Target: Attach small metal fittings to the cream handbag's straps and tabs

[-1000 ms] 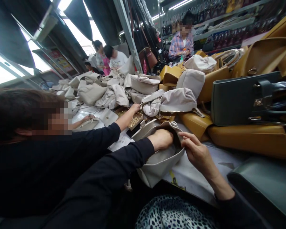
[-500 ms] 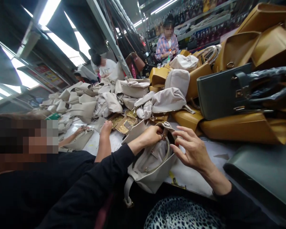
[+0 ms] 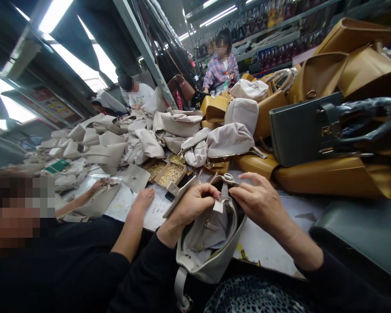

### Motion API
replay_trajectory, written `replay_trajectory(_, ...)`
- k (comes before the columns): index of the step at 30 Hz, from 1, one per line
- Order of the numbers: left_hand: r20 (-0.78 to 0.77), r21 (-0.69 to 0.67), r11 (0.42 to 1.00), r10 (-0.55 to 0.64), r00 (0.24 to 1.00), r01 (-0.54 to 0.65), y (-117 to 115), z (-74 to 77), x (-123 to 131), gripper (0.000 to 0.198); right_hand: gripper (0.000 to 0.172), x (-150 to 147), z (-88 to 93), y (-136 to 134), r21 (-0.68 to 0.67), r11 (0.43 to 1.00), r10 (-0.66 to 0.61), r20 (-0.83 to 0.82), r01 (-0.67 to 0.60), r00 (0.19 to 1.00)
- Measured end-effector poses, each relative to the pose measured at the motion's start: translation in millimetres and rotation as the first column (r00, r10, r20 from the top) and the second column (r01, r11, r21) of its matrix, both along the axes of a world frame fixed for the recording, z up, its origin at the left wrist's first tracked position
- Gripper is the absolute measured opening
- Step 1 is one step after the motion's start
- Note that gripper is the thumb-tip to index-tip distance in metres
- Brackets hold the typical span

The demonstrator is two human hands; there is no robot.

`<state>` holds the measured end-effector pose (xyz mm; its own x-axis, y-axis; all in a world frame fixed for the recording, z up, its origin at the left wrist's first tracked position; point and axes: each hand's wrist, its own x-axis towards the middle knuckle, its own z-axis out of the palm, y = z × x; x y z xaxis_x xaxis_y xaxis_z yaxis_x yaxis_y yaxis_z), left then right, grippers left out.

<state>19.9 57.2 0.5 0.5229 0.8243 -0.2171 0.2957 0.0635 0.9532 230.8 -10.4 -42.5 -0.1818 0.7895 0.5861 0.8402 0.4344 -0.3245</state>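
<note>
An off-white handbag (image 3: 211,263) stands open at the table edge, its lining and inner zip showing and a strap end hanging below. My left hand (image 3: 195,204) reaches over the opening, thumb and forefinger pinched on a small pale tab (image 3: 218,207) at the bag's upper side. Across the opening, my right hand (image 3: 262,198) has its thumb and forefinger closed at the bag's far rim, beside a narrow strap with a metal ring (image 3: 228,177). Its other fingers are loosely bent. The bag's flap (image 3: 179,198) stands up behind my left hand.
Boxes of small gold-coloured hardware (image 3: 172,174) sit behind the bag. Off-white bags (image 3: 231,139) are heaped beyond, with mustard bags (image 3: 335,176) and a dark green handbag (image 3: 303,130) at right. A co-worker's arm (image 3: 137,221) rests close on my left; other people sit farther back.
My left hand has drawn back from inside the rim and turned, with the pale tab now showing at its fingertips. My right hand's spread fingers have closed in on the rim.
</note>
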Motion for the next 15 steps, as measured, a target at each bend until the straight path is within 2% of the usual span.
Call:
replay_trajectory(4,-0.066,0.085,0.996,-0.009,0.998,0.014,-7.7,5.0,0.9,0.017,0.028,-11.1,1.6,6.6,-0.057,0.996,-0.066,0.018,0.067,0.998)
replay_trajectory(7,-0.049,0.052,0.998,-0.026,0.998,0.029,-11.9,3.6,0.7,0.014,0.029,-14.2,-3.5,13.3,-0.096,0.995,-0.03,-0.065,0.023,0.997)
replay_trajectory(9,0.017,0.026,0.999,0.031,0.999,-0.031,-12.4,-1.5,1.8,0.009,0.025,-14.7,-7.7,16.6,-0.107,0.994,0.021,-0.14,-0.036,0.99)
replay_trajectory(13,0.125,0.028,0.98,0.193,0.973,-0.198,-11.3,-11.0,7.6,0.022,0.022,-15.7,-13.0,16.5,-0.061,0.992,0.097,-0.201,-0.111,0.975)
replay_trajectory(15,0.141,0.002,0.985,0.171,0.975,-0.173,-12.7,-10.6,10.0,0.024,0.022,-15.4,-15.3,14.0,-0.01,0.99,0.139,-0.195,-0.144,0.971)
